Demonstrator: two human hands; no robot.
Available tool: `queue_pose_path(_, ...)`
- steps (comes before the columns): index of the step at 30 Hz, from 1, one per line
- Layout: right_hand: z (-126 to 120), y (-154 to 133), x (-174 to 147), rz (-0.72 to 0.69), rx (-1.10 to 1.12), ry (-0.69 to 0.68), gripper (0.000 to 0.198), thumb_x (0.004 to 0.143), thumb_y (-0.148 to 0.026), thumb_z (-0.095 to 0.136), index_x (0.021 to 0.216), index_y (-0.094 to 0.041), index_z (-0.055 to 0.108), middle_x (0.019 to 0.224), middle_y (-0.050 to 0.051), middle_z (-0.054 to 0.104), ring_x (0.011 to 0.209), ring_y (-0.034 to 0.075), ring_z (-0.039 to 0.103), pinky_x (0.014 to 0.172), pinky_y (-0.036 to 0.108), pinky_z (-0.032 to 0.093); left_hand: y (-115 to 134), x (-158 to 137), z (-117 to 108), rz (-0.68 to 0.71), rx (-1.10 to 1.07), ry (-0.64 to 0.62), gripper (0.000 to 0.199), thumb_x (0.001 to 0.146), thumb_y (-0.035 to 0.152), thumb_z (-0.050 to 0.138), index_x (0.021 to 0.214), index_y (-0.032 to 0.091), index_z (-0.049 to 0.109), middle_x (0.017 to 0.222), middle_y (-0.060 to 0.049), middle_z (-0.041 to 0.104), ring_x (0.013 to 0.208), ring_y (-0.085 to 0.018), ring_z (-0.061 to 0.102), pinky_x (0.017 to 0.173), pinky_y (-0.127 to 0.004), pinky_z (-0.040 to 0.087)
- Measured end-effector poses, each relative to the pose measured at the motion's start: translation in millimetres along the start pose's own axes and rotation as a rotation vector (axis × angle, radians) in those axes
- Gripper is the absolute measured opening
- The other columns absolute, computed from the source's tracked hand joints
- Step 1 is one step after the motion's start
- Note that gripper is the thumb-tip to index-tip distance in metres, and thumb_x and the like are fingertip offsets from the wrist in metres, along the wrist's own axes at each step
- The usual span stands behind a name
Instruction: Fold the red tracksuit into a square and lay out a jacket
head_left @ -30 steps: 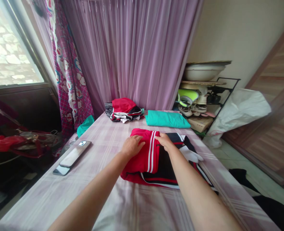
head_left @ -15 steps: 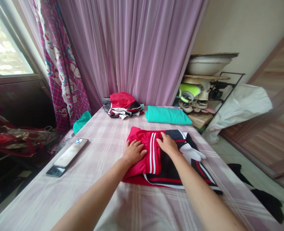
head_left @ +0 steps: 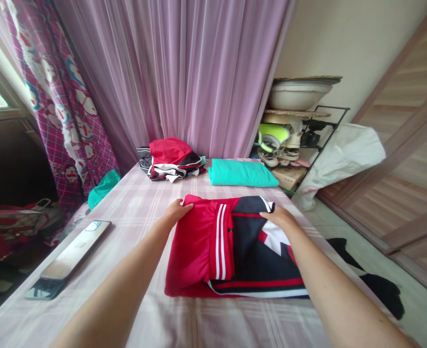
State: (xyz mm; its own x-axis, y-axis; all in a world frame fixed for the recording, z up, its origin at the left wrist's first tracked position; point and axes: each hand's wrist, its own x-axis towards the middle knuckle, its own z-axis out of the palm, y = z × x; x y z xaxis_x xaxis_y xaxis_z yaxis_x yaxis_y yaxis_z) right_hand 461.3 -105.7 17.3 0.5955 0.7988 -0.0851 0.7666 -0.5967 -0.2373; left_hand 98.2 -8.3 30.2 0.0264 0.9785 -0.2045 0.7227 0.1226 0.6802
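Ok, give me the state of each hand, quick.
Left hand: fingers curled on the far left corner of the folded red and black garment.
Right hand: resting on its far right edge; grip cannot be told.

Both hands (head_left: pixel 177 210) outstretched (fingers curled)

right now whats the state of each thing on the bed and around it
red and black garment: folded flat, far corners under both hands
left hand: gripping its far left corner
right hand: resting on its far right corner
teal cloth: folded, lying flat
red and black pile: crumpled, unfolded
phones: stacked, flat
curtain: drawn shut
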Motion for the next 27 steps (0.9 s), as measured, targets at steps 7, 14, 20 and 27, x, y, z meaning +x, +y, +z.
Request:
queue_pose_path(7,-34,-61,8,-0.189,-0.058,0.144,0.038,0.085,-0.032,0.056,0.120,-0.024,0.067,0.111,0.012,0.071,0.099,0.029,0.067,0.082,0.037,0.050,0,-11,-11,-0.012,-0.255,-0.006,0.059,0.083,0.028,0.064,0.138,0.020,0.046,0.106,-0.005,0.074,0.087,-0.018,0.072,0.070,-0.023,0.055)
queue_pose_path(14,-69,-220,13,-0.840,0.274,0.439,0.057,0.088,-0.030,0.052,0.143,-0.014,0.046,0.139,0.013,0.054,0.127,0.027,0.049,0.107,0.042,0.038,-63,-73,-54,-0.114,-0.598,0.250,0.059,0.083,0.041,0.067,0.135,0.024,0.043,0.102,-0.006,0.071,0.085,-0.019,0.071,0.065,-0.026,0.058)
queue_pose_path(20,-16,-203,-37,-0.763,0.211,0.189,0.043,0.091,-0.031,0.049,0.130,-0.017,0.059,0.136,0.011,0.058,0.127,0.025,0.051,0.110,0.037,0.036,-104,-88,-77,-0.174,-0.571,0.129,0.052,0.083,0.061,0.056,0.113,0.019,0.059,0.097,-0.006,0.068,0.083,-0.019,0.068,0.062,-0.025,0.056)
queue_pose_path(27,41,-94,-85,0.002,0.608,-0.045,0.069,0.088,-0.056,0.051,0.144,-0.016,0.044,0.134,0.017,0.060,0.118,0.028,0.059,0.097,0.039,0.048,-98,-61,-83,-0.062,-0.521,-0.007,0.059,0.059,0.064,0.071,0.092,0.016,0.064,0.076,-0.001,0.065,0.073,-0.017,0.061,0.060,-0.025,0.048)
